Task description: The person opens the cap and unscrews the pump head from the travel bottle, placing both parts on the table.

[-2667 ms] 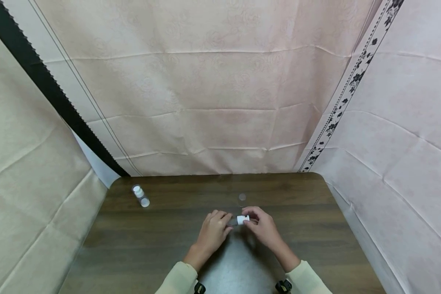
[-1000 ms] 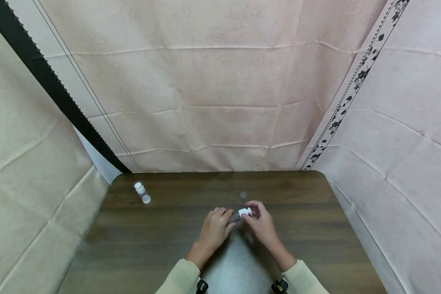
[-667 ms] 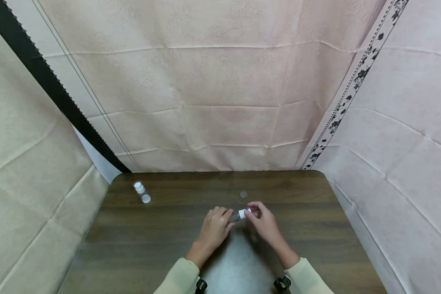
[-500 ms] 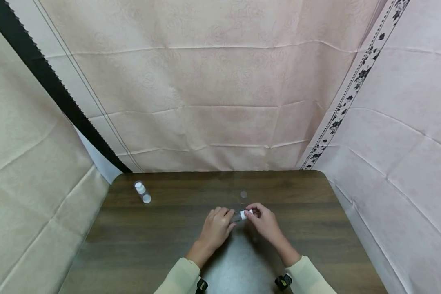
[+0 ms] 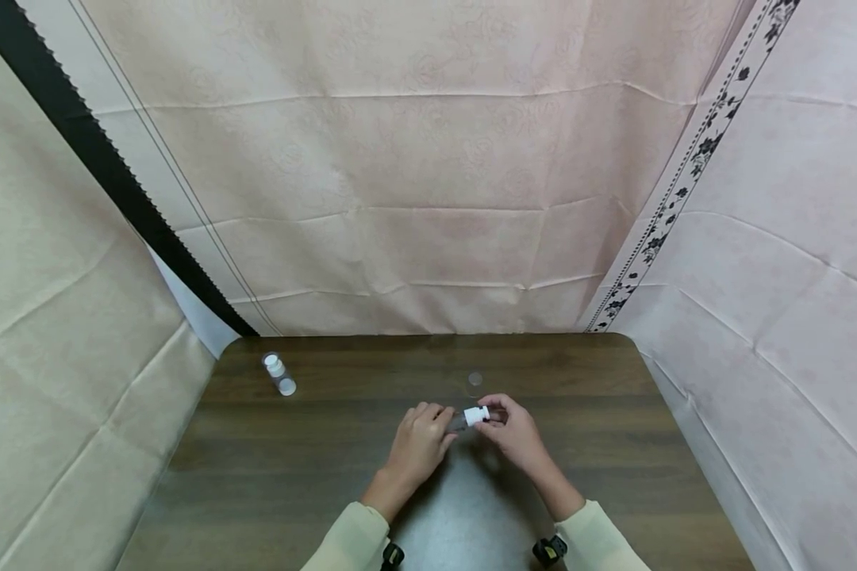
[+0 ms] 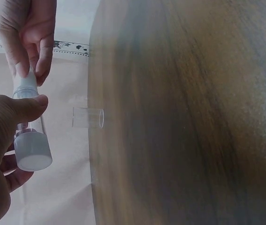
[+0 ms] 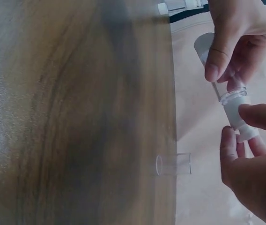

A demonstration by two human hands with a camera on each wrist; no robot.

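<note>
My left hand (image 5: pixel 416 444) grips the clear body of a small pump bottle (image 6: pixel 33 152), thumb along one side and fingers behind. The bottle lies tilted between my hands, its white base towards the left. At its other end, my right hand (image 5: pixel 520 444) pinches the white pump top (image 7: pixel 236 112) between thumb and fingers. The left palm hides part of the body in the head view. Beyond the hands, a clear cylindrical cap (image 5: pixel 474 379) stands apart on the table, also visible as a clear cap (image 6: pixel 87 118) in the left wrist view.
A second small bottle (image 5: pixel 279 374) with a white top and white base is at the table's far left. The brown wooden table (image 5: pixel 314 444) has rounded far corners. Pale cloth curtains (image 5: pixel 428 174) hang behind it and at both sides.
Since the earliest frame, the bottle has tilted, its white end rising slightly away from me. The right fingers have shifted about the white top, the thumb now lower. The left grip stays.
</note>
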